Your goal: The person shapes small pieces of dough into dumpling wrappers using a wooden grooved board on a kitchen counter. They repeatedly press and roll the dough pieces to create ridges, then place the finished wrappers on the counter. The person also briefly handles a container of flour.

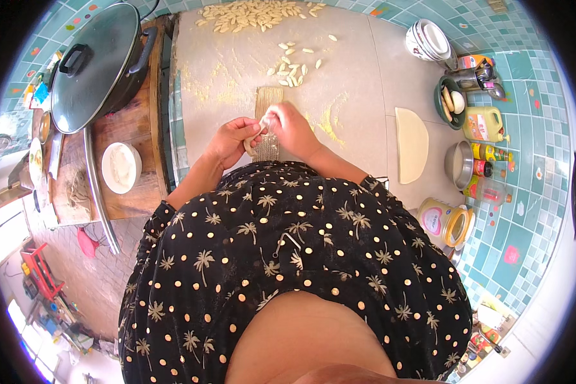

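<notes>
My left hand (233, 140) holds a thin rope of dough (250, 145) between thumb and fingers, and one end of it hangs below them. At the rope's upper end, the fingers of my right hand (290, 126) are pinched together against the dough. Both hands are over a narrow ridged board (269, 96), dusted with flour and partly hidden by them. Just beyond the board lie several small shaped dough pieces (292, 72). A large spread of similar pieces (254, 14) covers the worktop's far edge.
A half-round dough sheet (412, 146) lies right on the tiled worktop (350, 86). Stacked bowls (427, 41), a green bowl (450, 103), an oil jug (482, 124) and a metal bowl (458, 165) line the wall. Left are a lidded pan (96, 67), a flour bowl (121, 168) and a knife (55, 156).
</notes>
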`<state>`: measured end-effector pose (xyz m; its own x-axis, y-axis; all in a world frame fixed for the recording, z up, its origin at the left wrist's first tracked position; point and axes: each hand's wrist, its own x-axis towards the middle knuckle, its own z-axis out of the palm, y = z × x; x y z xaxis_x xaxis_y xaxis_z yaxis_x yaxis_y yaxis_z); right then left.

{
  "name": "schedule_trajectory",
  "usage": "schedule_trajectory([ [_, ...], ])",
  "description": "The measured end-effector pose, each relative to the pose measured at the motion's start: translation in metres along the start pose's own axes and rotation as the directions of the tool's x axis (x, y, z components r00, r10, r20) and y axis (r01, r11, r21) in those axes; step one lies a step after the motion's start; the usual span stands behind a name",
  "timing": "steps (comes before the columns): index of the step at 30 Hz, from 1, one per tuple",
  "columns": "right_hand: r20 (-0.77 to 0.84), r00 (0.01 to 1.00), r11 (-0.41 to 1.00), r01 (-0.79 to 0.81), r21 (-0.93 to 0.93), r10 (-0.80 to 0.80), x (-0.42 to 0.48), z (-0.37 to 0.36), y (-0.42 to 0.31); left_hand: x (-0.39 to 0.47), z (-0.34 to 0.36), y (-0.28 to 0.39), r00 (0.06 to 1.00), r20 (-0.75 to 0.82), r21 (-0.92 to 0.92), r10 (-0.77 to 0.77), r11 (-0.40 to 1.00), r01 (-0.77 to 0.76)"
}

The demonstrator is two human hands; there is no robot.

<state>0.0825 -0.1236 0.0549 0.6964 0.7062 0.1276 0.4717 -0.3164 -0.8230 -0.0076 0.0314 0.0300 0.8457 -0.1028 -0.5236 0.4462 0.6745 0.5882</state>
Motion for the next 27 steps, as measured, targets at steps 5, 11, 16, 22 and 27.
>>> schedule_trajectory([
  [5, 0.125, 0.992, 0.991, 0.030, -0.131, -0.013, 0.017, 0.006, 0.049, 0.009, 0.003, -0.023, 0.995, 0.064, 0.838, 0.076, 0.537, -0.094],
  [11, 0.053, 0.998, 0.907, -0.012, -0.420, 0.038, 0.028, 0.019, 0.060, 0.016, 0.001, -0.028, 0.970, 0.218, 0.955, 0.112, 0.182, -0.235],
  [16, -0.054, 0.999, 0.876, -0.020, -0.482, -0.007, 0.053, 0.020, 0.080, 0.017, 0.002, -0.024, 0.979, 0.190, 0.959, 0.071, 0.202, -0.200],
  [22, 0.177, 0.962, 0.812, 0.271, -0.517, -0.208, 0.053, 0.012, 0.076, 0.021, 0.000, -0.025, 0.987, 0.152, 0.952, 0.058, 0.261, -0.162],
  [27, -0.077, 0.996, 0.959, 0.016, -0.284, -0.039, 0.071, -0.007, 0.076, 0.019, 0.000, -0.013, 0.998, 0.057, 0.832, 0.022, 0.552, -0.060],
])
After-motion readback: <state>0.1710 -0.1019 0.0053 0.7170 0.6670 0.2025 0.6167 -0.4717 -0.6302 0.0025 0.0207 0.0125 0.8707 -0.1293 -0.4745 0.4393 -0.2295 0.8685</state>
